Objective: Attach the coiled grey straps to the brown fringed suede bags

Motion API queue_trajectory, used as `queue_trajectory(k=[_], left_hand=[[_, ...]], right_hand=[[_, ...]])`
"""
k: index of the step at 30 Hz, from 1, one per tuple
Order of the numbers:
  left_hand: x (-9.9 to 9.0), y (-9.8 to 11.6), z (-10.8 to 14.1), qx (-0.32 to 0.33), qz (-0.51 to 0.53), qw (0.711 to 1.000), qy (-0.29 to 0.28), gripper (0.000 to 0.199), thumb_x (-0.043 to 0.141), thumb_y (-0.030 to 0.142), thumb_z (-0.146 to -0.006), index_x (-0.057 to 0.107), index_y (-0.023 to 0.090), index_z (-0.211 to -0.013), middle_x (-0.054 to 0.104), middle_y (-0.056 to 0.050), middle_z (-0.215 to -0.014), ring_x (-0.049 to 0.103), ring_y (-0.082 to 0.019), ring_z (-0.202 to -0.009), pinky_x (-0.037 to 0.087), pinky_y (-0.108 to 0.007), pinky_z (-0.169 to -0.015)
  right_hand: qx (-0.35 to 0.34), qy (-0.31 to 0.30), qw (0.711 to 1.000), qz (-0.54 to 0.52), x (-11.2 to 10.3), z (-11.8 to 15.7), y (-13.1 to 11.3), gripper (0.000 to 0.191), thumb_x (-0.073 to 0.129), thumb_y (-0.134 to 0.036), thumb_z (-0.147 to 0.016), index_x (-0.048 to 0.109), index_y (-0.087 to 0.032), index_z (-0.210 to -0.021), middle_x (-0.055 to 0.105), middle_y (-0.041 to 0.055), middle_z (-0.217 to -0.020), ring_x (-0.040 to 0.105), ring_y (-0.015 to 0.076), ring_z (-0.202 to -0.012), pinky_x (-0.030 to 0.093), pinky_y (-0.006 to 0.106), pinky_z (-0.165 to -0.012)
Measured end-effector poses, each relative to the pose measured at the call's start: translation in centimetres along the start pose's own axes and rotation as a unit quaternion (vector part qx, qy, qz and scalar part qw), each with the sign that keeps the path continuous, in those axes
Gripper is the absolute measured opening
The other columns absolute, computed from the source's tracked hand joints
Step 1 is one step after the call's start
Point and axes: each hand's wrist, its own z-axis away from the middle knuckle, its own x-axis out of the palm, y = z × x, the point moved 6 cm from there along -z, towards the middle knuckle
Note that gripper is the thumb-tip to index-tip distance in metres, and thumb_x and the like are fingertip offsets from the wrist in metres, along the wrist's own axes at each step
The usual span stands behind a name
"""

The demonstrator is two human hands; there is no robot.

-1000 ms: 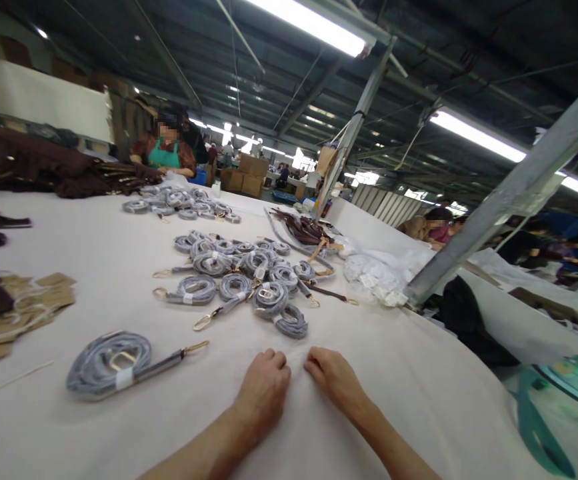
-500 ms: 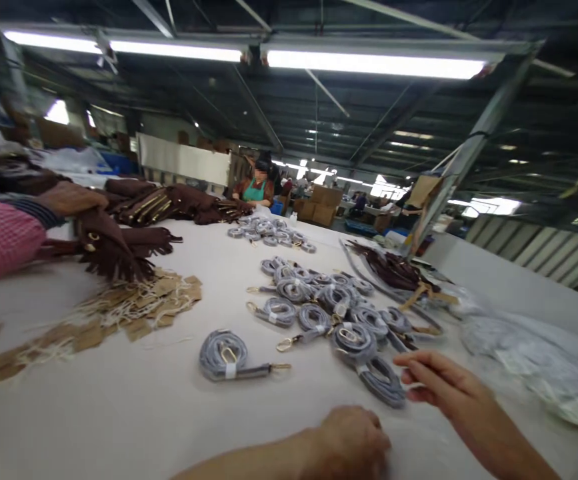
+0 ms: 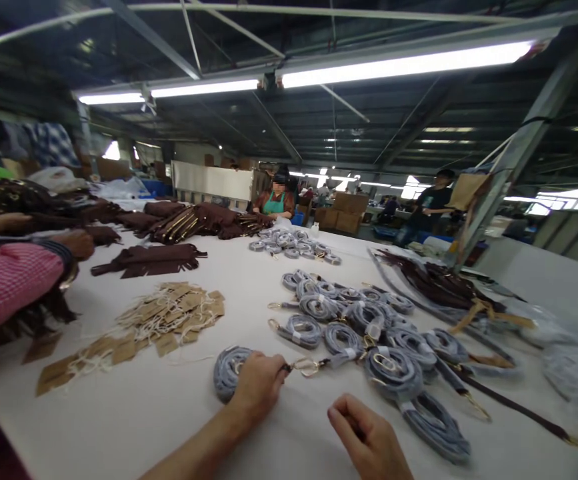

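Observation:
My left hand [image 3: 261, 383] is closed over the right side of a coiled grey strap [image 3: 229, 375] wrapped in clear film, which lies apart from the others. The strap's dark end and a gold clasp [image 3: 303, 366] stick out beyond my fingers. My right hand [image 3: 369, 433] hovers low at the front of the table, its fingers curled in toward the thumb; whatever may be inside is hidden. Close by on the right is a pile of similar coiled straps [image 3: 343, 339], with gold clasps and white bands.
Brown paper tags [image 3: 171, 313] with white strings lie left of centre. At far left a co-worker's checked sleeve [image 3: 23, 280] reaches over dark brown fringed pieces [image 3: 151, 259]. Brown strips [image 3: 429, 283] and clear plastic bags [image 3: 576, 370] are on the right. Another person [image 3: 275, 200] sits across the table.
My left hand has moved left onto the lone coiled strap. My right hand has come left and curled its fingers. The view has turned, and the co-worker's hand has left the fringed piece.

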Motion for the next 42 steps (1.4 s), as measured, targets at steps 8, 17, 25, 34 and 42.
queue_trajectory(k=[8,17,25,34,42], left_hand=[[-1.7,1.1,0.1,-0.045,0.123,0.988,0.077,0.016,0.052,0.020,-0.089,0.060,0.019,-0.074,0.067,-0.003,-0.075,0.060,-0.020,-0.078,0.037,-0.027,-0.069],[-1.2,1.3,0.4,-0.028,0.121,0.988,0.090,0.016,0.050,0.021,-0.088,0.059,0.020,-0.075,0.067,-0.005,-0.076,0.060,-0.021,-0.078,0.039,-0.028,-0.070],[-0.8,2.4,1.0,0.013,0.232,0.968,0.094,0.021,0.051,0.019,-0.083,0.071,0.023,-0.092,0.073,-0.003,-0.089,0.062,-0.022,-0.086,0.042,-0.030,-0.078],[0.3,2.9,1.0,-0.005,0.380,0.925,0.011,0.029,0.047,0.028,-0.083,0.072,0.014,-0.078,0.069,-0.004,-0.071,0.061,-0.017,-0.067,0.046,-0.025,-0.064],[-1.7,2.9,1.5,0.052,0.439,0.896,0.043,0.024,0.051,0.019,-0.080,0.074,0.015,-0.087,0.070,-0.004,-0.073,0.064,-0.016,-0.069,0.049,-0.024,-0.069]], right_hand=[[-0.113,0.109,0.975,0.157,-0.6,0.2,-1.2,0.039,0.042,-0.052,-0.092,0.049,-0.025,-0.065,0.044,-0.0053,-0.047,0.042,0.0133,-0.042,0.029,0.027,-0.048],[-0.128,0.058,0.972,0.186,-0.3,-0.3,-1.5,0.032,0.046,-0.043,-0.092,0.051,-0.024,-0.067,0.051,-0.0044,-0.049,0.048,0.0129,-0.043,0.031,0.025,-0.046],[-0.144,0.064,0.968,0.194,0.7,-1.1,-2.0,0.029,0.043,-0.038,-0.093,0.047,-0.024,-0.067,0.055,-0.0038,-0.050,0.051,0.0132,-0.042,0.029,0.025,-0.047],[-0.150,0.039,0.969,0.194,2.6,-1.0,0.1,0.026,0.042,-0.032,-0.094,0.053,-0.023,-0.073,0.064,0.0002,-0.059,0.059,0.0161,-0.052,0.031,0.027,-0.053],[-0.154,0.016,0.983,0.097,1.5,-0.9,-1.6,0.016,0.051,-0.030,-0.089,0.064,-0.022,-0.092,0.068,0.0046,-0.087,0.060,0.0154,-0.060,0.045,0.026,-0.057]])
